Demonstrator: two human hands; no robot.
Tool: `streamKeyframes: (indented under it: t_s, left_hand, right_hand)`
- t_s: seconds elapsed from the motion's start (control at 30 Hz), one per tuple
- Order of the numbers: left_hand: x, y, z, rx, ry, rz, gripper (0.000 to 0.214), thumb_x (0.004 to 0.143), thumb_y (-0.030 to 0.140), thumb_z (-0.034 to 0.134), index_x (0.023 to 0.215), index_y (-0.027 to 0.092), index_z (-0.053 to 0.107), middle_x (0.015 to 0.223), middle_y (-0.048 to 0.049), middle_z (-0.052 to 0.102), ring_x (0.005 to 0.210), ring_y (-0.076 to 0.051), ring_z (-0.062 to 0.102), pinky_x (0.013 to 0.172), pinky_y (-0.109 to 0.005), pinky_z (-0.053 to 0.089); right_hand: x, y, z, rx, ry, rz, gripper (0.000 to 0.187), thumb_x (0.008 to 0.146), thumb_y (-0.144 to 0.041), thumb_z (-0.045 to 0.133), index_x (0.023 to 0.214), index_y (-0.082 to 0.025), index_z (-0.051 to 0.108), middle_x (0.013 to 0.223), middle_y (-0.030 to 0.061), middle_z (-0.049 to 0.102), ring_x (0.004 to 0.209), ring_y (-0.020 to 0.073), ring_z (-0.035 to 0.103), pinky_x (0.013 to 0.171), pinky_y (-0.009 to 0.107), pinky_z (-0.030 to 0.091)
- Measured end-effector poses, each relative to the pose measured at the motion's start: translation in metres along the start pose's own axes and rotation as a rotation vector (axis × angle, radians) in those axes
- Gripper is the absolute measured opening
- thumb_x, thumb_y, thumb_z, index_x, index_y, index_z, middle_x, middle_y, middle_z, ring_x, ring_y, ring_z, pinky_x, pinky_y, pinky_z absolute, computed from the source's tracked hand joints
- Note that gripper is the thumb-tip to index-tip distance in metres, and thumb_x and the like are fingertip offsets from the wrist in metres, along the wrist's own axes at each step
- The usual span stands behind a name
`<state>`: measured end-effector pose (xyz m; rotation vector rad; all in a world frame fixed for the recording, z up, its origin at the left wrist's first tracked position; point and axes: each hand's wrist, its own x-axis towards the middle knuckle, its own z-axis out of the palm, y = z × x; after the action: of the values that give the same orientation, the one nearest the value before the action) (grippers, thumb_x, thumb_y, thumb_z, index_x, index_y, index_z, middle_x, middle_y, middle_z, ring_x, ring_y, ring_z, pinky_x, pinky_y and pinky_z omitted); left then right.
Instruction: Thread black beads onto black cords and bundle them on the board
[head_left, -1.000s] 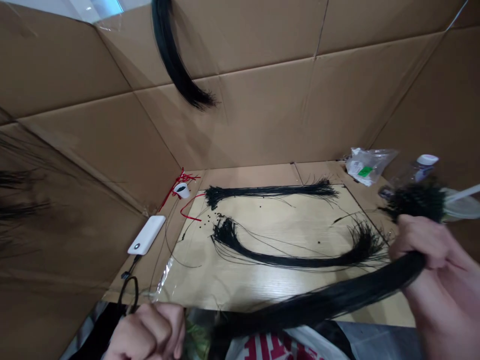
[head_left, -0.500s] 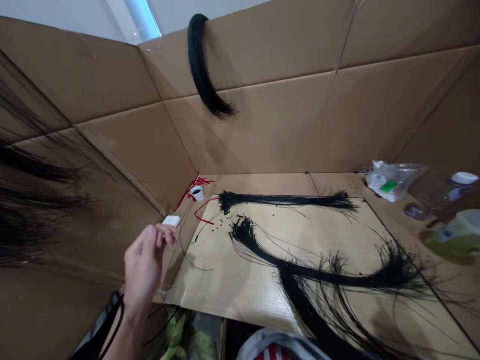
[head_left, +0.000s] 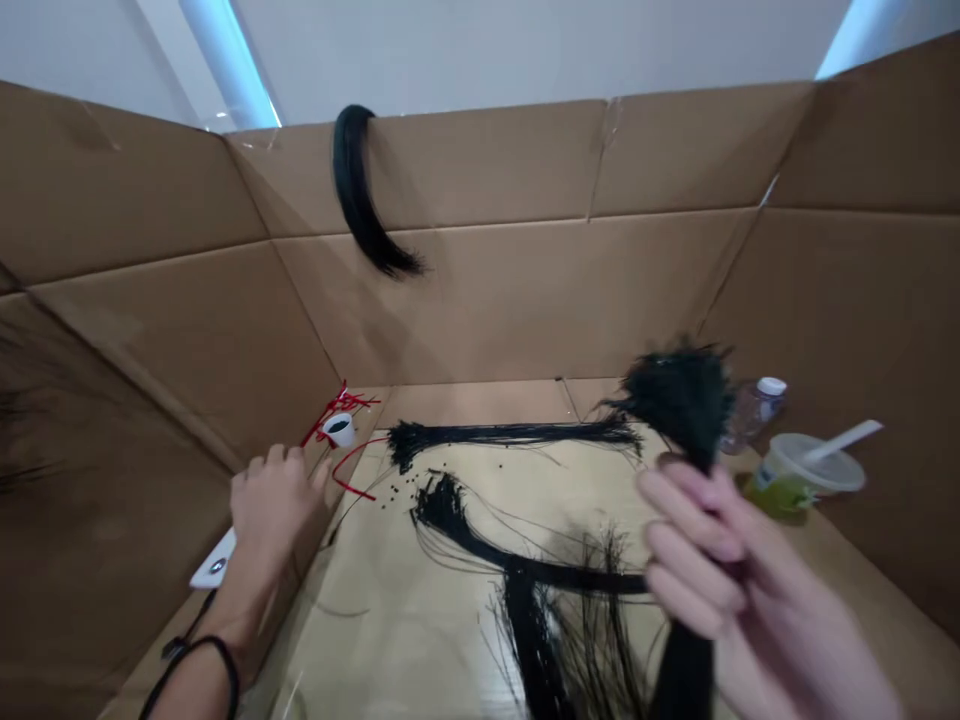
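Note:
At the right, my right hand (head_left: 705, 550) is closed round a bundle of black hair-like strands (head_left: 679, 395), held upright with its bushy end above the fist. The lower part hangs down past the hand. My left hand (head_left: 271, 505) is at the left, palm down by the cardboard wall, thumb apart from the fingers; its fingertips are partly hidden. Beside its wrist is a white flat device (head_left: 216, 560) with a cord. Another black bundle (head_left: 469, 540) lies bent across the board, overlapping more loose strands. Behind it a thinner black bundle (head_left: 510, 434) lies straight.
Cardboard walls (head_left: 487, 300) enclose the work board (head_left: 420, 620). A dark bundle (head_left: 356, 190) hangs over the back wall. A small white cup (head_left: 339, 430) stands by red ties (head_left: 356, 400). At the right are a lidded drink cup (head_left: 806, 475) with a straw and a clear bottle (head_left: 754, 415).
My right hand has come into view at the right, gripping a black bundle. My left hand has turned palm down, thumb spread. The blurred strands at the left edge have mostly gone; the view has tilted up.

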<state>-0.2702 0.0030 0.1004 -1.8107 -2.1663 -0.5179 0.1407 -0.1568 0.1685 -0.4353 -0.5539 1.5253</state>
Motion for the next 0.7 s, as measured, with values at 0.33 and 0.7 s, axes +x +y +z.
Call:
streamKeyframes:
  t_s: [0.33, 0.7]
  left_hand:
    - [-0.173, 0.169, -0.067, -1.488, -0.373, -0.317, 0.052, 0.071, 0.058, 0.092, 0.108, 0.023, 0.083, 0.115, -0.0136, 0.08, 0.111, -0.034, 0.073, 0.101, -0.038, 0.057]
    - [-0.186, 0.164, -0.072, -1.57, -0.456, -0.789, 0.046, 0.058, 0.05, 0.101, 0.08, 0.015, 0.081, 0.075, -0.0094, 0.078, 0.083, -0.028, 0.076, 0.071, -0.03, 0.061]
  right_hand:
    - [-0.008, 0.099, 0.002, -0.21, 0.027, 0.317, 0.052, 0.088, -0.068, 0.08, 0.097, -0.02, 0.063, 0.068, -0.0091, 0.039, 0.05, 0.004, 0.027, 0.047, 0.018, 0.025]
    - [-0.054, 0.192, -0.032, -1.103, 0.07, -0.254, 0.051, 0.105, -0.027, 0.06, 0.156, -0.03, 0.058, 0.132, 0.0125, 0.077, 0.116, 0.0325, 0.076, 0.092, 0.037, 0.066]
